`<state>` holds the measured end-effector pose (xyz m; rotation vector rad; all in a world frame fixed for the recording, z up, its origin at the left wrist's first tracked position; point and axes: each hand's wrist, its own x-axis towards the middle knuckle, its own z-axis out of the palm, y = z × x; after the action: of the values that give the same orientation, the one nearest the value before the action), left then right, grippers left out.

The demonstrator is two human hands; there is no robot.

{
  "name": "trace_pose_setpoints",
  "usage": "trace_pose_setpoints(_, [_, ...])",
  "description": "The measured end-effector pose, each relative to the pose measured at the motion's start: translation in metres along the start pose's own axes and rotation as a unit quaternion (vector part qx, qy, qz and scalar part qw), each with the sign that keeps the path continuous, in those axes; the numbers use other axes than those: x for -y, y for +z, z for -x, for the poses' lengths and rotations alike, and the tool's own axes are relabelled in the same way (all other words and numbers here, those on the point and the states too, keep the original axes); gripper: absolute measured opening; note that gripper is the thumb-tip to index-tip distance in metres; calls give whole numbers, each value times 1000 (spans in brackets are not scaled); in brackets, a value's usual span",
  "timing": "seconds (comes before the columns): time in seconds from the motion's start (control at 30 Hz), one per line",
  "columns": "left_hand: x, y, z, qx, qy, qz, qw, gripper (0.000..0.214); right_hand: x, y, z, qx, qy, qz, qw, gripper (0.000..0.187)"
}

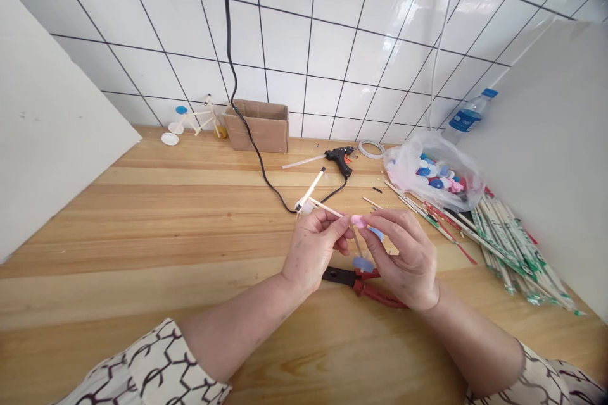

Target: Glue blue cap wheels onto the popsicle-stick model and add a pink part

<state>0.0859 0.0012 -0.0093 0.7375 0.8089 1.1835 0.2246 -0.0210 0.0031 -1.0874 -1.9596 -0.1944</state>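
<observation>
Pink plastic piece [358, 221] sits pinched in the right hand's [399, 259] fingers against the tip of a thin wooden stick [327, 211], which the left hand's [313, 247] fingers clamp close by, seemingly to keep the small joint aligned. Both hands hold it above the bench [142, 215], over red-handled pliers [375, 291], with a blue plastic disc [363, 264] on a second stick below.

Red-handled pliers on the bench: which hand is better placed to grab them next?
Probably the right hand: it sits just above the pliers' red handles, though it pinches a pink piece. The left hand sits nearer the dark jaws.
</observation>
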Motion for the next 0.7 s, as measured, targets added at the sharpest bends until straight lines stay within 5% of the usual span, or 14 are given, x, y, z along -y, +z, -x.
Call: trace_pose_setpoints(0.7, [-3,2,2,-11,-5,-2,1000,16,-5,0,9,4,-67,73,995,37])
